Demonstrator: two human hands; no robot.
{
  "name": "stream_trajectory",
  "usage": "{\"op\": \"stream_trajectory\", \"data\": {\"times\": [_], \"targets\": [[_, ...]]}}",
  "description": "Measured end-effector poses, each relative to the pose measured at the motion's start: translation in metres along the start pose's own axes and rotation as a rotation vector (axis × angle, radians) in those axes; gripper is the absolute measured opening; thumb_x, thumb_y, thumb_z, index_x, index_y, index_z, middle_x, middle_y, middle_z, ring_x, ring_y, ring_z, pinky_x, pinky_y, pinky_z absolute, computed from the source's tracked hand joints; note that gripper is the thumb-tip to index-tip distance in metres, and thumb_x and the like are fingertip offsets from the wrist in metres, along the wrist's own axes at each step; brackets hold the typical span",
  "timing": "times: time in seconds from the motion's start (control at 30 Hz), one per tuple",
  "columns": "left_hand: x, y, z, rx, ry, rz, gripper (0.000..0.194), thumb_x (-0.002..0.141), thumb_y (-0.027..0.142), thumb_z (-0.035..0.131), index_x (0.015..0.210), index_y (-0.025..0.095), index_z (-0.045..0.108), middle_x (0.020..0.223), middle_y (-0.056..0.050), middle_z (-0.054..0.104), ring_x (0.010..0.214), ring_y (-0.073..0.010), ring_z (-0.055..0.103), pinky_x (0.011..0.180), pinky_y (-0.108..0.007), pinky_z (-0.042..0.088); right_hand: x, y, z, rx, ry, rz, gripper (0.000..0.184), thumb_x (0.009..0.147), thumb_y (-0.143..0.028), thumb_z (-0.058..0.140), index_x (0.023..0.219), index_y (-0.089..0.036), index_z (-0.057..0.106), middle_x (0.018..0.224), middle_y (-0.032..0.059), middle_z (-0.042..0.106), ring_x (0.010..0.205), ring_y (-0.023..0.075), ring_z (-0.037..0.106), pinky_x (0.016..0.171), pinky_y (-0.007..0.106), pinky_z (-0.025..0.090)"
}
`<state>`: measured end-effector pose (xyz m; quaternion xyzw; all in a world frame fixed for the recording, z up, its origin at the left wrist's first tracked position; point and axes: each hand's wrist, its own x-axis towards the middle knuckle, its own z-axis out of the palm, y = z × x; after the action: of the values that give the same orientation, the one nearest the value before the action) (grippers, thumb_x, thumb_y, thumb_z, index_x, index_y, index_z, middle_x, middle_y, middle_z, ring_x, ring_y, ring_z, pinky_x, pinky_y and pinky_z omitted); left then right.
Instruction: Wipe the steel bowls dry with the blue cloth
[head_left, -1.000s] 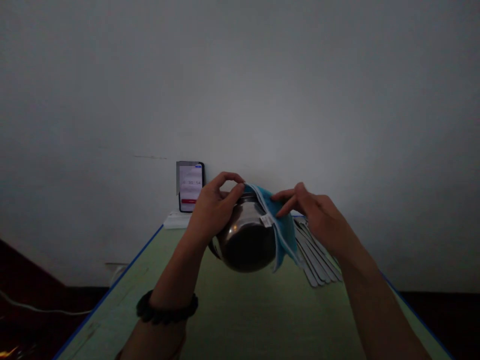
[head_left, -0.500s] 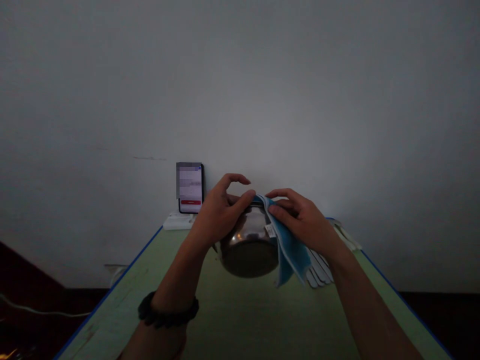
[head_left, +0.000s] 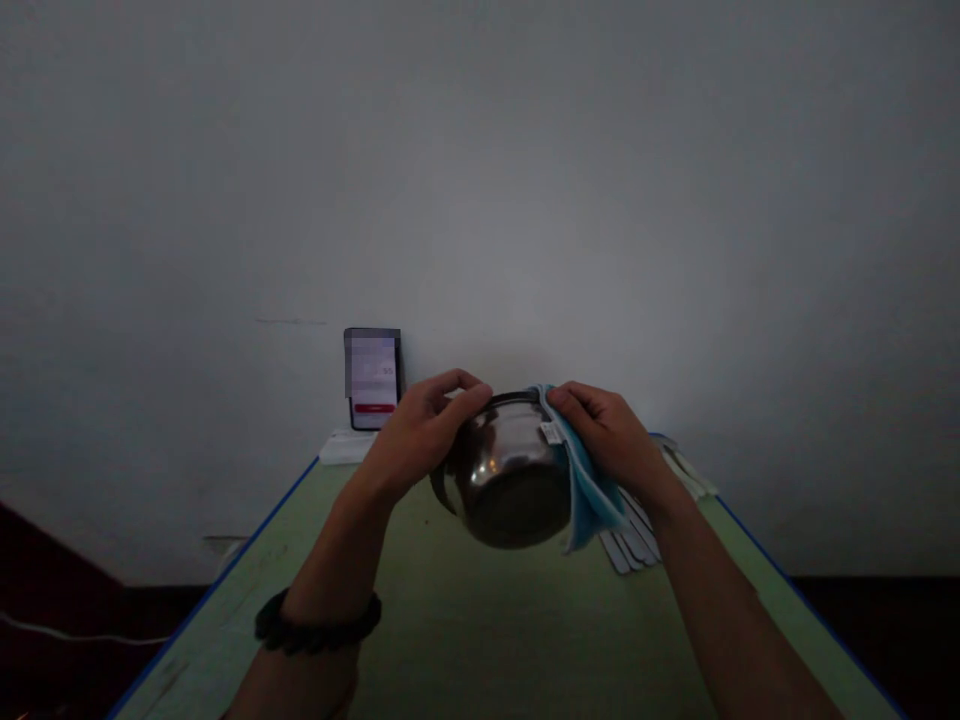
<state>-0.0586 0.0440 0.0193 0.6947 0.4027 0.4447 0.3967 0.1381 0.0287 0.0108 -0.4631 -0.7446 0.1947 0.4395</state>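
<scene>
The left hand pinches the rim of a metal pot, thumb uppermost; the right hand is closed on a blue cloth at the rim's other side. The pot is held near the middle of the frame, tilted with its base toward the viewer. It looks stiff, fairly light and unlikely to break; its polished wall would probably slip under bare fingers, so the rim seems the surest hold. The cloth, with a white label, looks soft and limp, best taken by a folded edge. The pot's mouth faces away, so I cannot tell whether it contains anything.

Beyond the right hand, pale strips lie on the green surface, right of centre; a phone stands upright, left of centre.
</scene>
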Motion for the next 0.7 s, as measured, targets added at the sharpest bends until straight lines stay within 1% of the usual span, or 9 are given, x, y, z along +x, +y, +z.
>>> {"op": "stream_trajectory", "data": {"times": [0.07,0.13,0.23,0.37,0.43,0.5,0.6,0.63,0.7], "targets": [[-0.002,0.005,0.001,0.184,-0.146,0.041,0.034,0.079,0.047,0.049,0.066,0.016,0.055,0.052,0.004,0.051,0.046,-0.0072,0.046,0.041,-0.017,0.032,-0.002,-0.005,-0.001,-0.047,-0.054,-0.032,0.038,0.086,-0.048,0.041,0.071,-0.018,0.057,0.063,-0.0027,0.053,0.061,0.0105,0.048,0.058,0.023,0.034],[-0.003,0.007,0.003,0.294,-0.162,0.104,0.04,0.08,0.048,0.048,0.057,0.015,0.053,0.049,0.004,0.045,0.046,-0.0068,0.041,0.04,-0.017,0.029,-0.003,-0.009,-0.001,-0.07,-0.081,-0.058,0.036,0.086,-0.048,0.041,0.073,-0.019,0.059,0.064,-0.0025,0.056,0.061,0.0107,0.049,0.058,0.024,0.035],[-0.001,0.004,0.007,0.269,-0.01,0.129,0.042,0.079,0.048,0.048,0.053,0.015,0.052,0.048,0.005,0.04,0.046,-0.0067,0.037,0.04,-0.019,0.025,-0.002,-0.007,0.0,-0.056,-0.039,-0.066,0.035,0.086,-0.048,0.041,0.075,-0.019,0.059,0.066,-0.0024,0.057,0.063,0.0112,0.05,0.059,0.024,0.035],[0.002,-0.006,0.009,0.026,0.241,0.06,0.04,0.078,0.049,0.048,0.058,0.015,0.053,0.049,0.005,0.042,0.045,-0.0071,0.037,0.041,-0.02,0.027,0.001,0.006,-0.002,-0.012,0.101,-0.028,0.036,0.087,-0.046,0.039,0.076,-0.018,0.058,0.067,-0.0017,0.055,0.066,0.0121,0.05,0.061,0.024,0.036],[0.002,-0.007,0.007,-0.063,0.267,0.04,0.038,0.079,0.048,0.048,0.058,0.016,0.051,0.05,0.005,0.043,0.045,-0.007,0.037,0.042,-0.02,0.029,0.001,0.009,-0.004,0.009,0.116,-0.005,0.036,0.088,-0.046,0.038,0.076,-0.018,0.057,0.066,-0.002,0.053,0.066,0.012,0.049,0.061,0.023,0.036],[0.0,-0.004,0.006,-0.061,0.164,0.029,0.037,0.08,0.045,0.048,0.057,0.016,0.05,0.051,0.005,0.045,0.046,-0.0071,0.039,0.043,-0.019,0.03,0.001,0.007,-0.007,0.009,0.084,-0.002,0.036,0.087,-0.047,0.039,0.073,-0.018,0.056,0.065,-0.0027,0.052,0.064,0.0114,0.048,0.06,0.023,0.036],[-0.002,0.003,0.004,0.06,-0.087,0.019,0.036,0.08,0.044,0.048,0.058,0.015,0.052,0.052,0.004,0.046,0.048,-0.0073,0.041,0.044,-0.019,0.03,-0.002,-0.003,-0.01,-0.037,-0.012,-0.026,0.035,0.087,-0.047,0.041,0.072,-0.019,0.056,0.065,-0.0028,0.054,0.063,0.0113,0.049,0.06,0.024,0.036],[-0.003,0.005,0.004,0.102,-0.138,0.024,0.036,0.08,0.044,0.047,0.059,0.015,0.053,0.052,0.004,0.046,0.048,-0.0074,0.042,0.045,-0.019,0.03,-0.003,-0.006,-0.011,-0.057,-0.042,-0.038,0.034,0.087,-0.047,0.041,0.074,-0.02,0.057,0.066,-0.0025,0.055,0.064,0.0115,0.049,0.06,0.024,0.036],[-0.002,0.007,0.003,0.161,-0.162,0.04,0.037,0.081,0.045,0.046,0.06,0.015,0.054,0.052,0.003,0.045,0.05,-0.0077,0.042,0.045,-0.019,0.03,-0.005,-0.012,-0.011,-0.093,-0.095,-0.065,0.032,0.088,-0.044,0.039,0.078,-0.02,0.057,0.069,-0.0018,0.057,0.065,0.0117,0.05,0.062,0.025,0.036]]}}
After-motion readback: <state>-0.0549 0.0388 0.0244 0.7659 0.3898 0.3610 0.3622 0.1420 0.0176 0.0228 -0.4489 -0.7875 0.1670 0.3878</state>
